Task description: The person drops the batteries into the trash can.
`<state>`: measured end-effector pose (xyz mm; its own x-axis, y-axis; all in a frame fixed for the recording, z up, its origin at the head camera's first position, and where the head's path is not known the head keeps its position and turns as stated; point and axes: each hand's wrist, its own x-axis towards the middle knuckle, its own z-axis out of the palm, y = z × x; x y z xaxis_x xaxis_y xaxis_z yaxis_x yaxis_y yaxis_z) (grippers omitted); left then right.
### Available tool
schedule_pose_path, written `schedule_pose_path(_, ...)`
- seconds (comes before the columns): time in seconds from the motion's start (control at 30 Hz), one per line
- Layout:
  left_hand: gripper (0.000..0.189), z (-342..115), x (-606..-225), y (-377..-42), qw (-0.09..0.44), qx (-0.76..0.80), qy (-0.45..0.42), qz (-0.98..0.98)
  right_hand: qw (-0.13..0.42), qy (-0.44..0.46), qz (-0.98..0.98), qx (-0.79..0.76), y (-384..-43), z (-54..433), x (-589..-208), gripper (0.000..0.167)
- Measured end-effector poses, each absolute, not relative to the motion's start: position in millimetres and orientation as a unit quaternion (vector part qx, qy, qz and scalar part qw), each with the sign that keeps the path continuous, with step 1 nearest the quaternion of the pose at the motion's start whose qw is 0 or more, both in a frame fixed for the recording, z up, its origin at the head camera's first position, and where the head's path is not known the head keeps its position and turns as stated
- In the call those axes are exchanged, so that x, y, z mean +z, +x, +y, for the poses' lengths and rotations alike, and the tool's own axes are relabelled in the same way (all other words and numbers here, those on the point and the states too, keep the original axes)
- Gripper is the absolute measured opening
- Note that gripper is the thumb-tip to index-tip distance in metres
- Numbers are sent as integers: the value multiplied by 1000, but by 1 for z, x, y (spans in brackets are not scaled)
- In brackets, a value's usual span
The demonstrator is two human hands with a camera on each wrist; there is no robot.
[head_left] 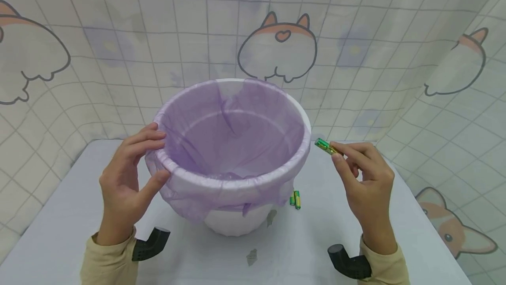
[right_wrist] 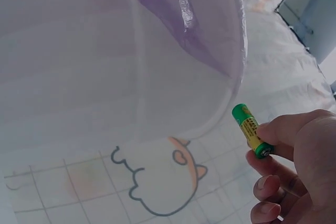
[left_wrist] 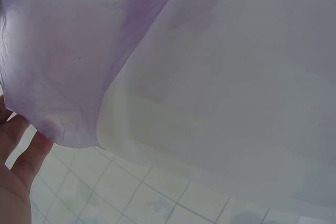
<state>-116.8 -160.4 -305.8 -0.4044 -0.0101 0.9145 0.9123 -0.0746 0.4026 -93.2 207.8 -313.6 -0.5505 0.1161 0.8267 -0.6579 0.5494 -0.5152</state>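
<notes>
A white trash bin (head_left: 233, 224) stands on the table, lined with a thin purple trash bag (head_left: 186, 199) folded over its rim. My left hand (head_left: 128, 179) holds the bin's left rim through the bag, fingers and thumb spread along it. In the left wrist view its fingers (left_wrist: 35, 156) meet the bag's hanging edge. To the right of the bin, my right hand (head_left: 365, 179) pinches a green and yellow battery (head_left: 323, 144) between thumb and fingers, apart from the rim. The right wrist view shows this battery (right_wrist: 249, 129) tilted beside the bin.
Two more green and yellow batteries (head_left: 297, 200) rest on the white table (head_left: 316, 250), close to the bin's right side. Grey patches (head_left: 251, 257) mark the tabletop in front. Behind hangs a checked curtain (head_left: 178, 34) with corgi drawings.
</notes>
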Motion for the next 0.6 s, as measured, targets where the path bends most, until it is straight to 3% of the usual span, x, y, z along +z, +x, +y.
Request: schedule_pose_path(0.6,35,-160,-307,-118,376,-623,-401,-556,440,196,-755,444,-98,200,-297,22)
